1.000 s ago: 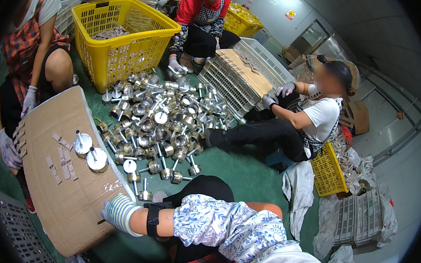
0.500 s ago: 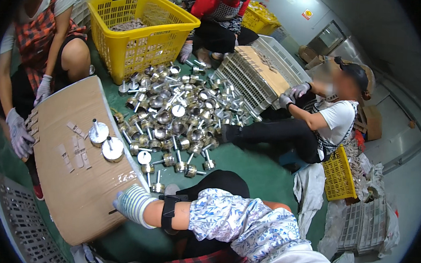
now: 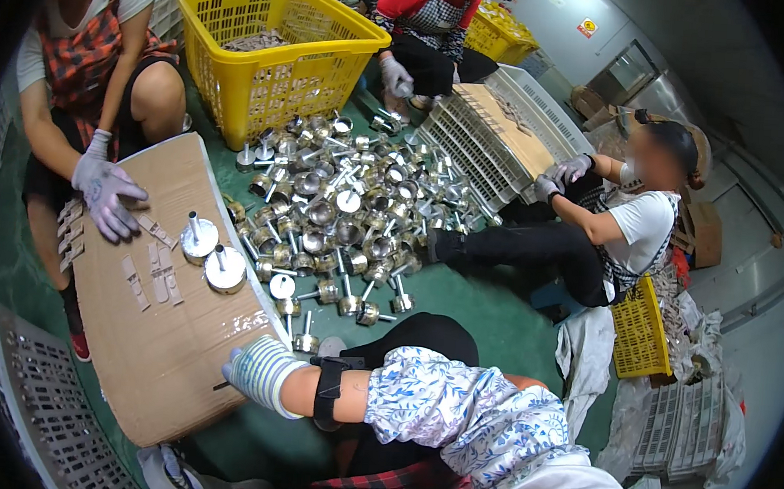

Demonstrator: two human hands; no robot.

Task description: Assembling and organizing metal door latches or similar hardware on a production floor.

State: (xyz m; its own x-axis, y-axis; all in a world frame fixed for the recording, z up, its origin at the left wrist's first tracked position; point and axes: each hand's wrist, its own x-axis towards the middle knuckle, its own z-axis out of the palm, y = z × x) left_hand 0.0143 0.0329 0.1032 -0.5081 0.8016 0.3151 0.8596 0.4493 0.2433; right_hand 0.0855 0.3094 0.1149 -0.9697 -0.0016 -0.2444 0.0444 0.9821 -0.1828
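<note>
My right hand (image 3: 263,372), in a striped glove, rests at the near right edge of a cardboard sheet (image 3: 138,372). Its fingers look curled in, mostly turned from sight. A thin dark sliver (image 3: 222,385) shows beside the fingertips; whether the hand holds it I cannot tell. My left hand is out of the picture. Two round metal cups with stems, one farther off (image 3: 199,240) and one nearer (image 3: 225,272), stand stem-up on the cardboard. Left of them lie several small flat pale strips (image 3: 162,285). A co-worker's gloved hand (image 3: 109,196) hovers over the sheet's left side.
A heap of stemmed metal cups (image 3: 350,201) covers the green floor beyond the cardboard. Behind it stands a yellow basket (image 3: 268,72). Grey crates (image 3: 480,160) lie near a seated co-worker (image 3: 635,216). A grey crate (image 3: 44,411) borders the left; another yellow basket (image 3: 640,330) is at right.
The co-worker's gloved hand at left has moved from the cardboard's left edge in over the sheet, fingers spread. The view has shifted slightly. My right hand stays at the cardboard edge.
</note>
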